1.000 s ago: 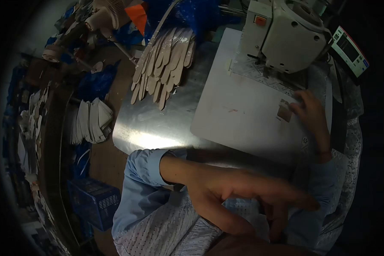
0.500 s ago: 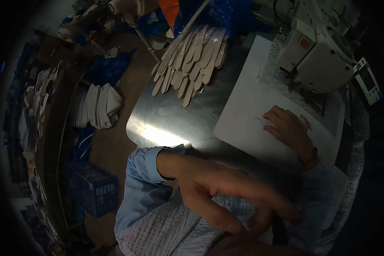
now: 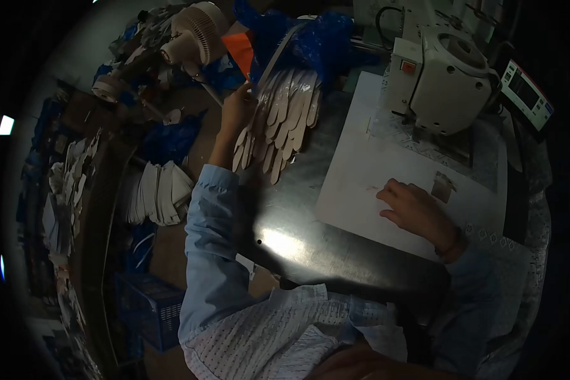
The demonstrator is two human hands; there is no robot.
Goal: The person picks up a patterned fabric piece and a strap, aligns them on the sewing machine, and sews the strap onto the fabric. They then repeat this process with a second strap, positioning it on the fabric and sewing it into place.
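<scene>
Many long, pale, round-ended strips (image 3: 291, 114) lie overlapped left of the sewing machine (image 3: 448, 88); none seen on its white board (image 3: 351, 177). Left hand (image 3: 237, 113) at pile edge, fingers bent, grip can't tell. Right hand (image 3: 417, 212) before the machine, fingers loosely curled, apart, nothing seen held.

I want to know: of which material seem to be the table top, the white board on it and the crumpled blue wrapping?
Table top: polished metal, probably; it throws back a bright glare.
White board: smooth and matte, perhaps plastic or coated board.
Blue wrapping: thin glossy plastic, by its sharp creases and highlights.
</scene>
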